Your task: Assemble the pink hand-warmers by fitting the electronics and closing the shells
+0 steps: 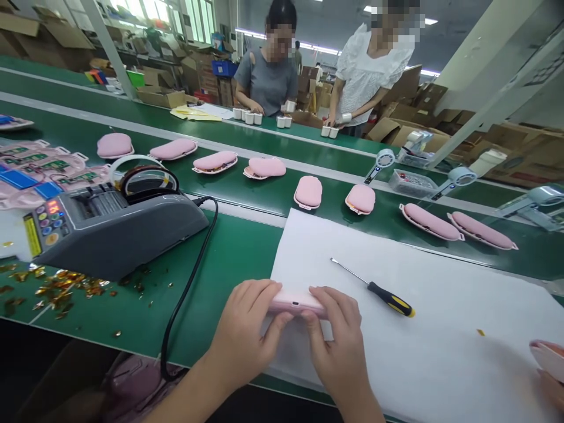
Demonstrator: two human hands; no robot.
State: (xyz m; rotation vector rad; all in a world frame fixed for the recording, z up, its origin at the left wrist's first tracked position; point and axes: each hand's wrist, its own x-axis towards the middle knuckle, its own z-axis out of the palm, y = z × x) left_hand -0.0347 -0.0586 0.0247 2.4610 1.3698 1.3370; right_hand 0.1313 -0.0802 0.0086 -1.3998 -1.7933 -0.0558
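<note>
A pink plastic case [296,301] with a small dark port in its near edge is held level over the front of the white paper. My left hand [251,320] grips its left end, fingers on top and thumb underneath. On the right end, my right hand [337,329] is closed the same way, its thumb close to the other thumb. Beyond the right hand lies a screwdriver [390,298] with a black and yellow handle, its shaft pointing away to the left. The underside of the case is hidden.
A grey tape dispenser [127,226] stands left, its black cable [194,282] running to the table's front edge. Amber tape scraps [70,288] lie before it. Several pink cases [308,191] line the green belt. Another person's hand [553,388] holds a pink piece at right.
</note>
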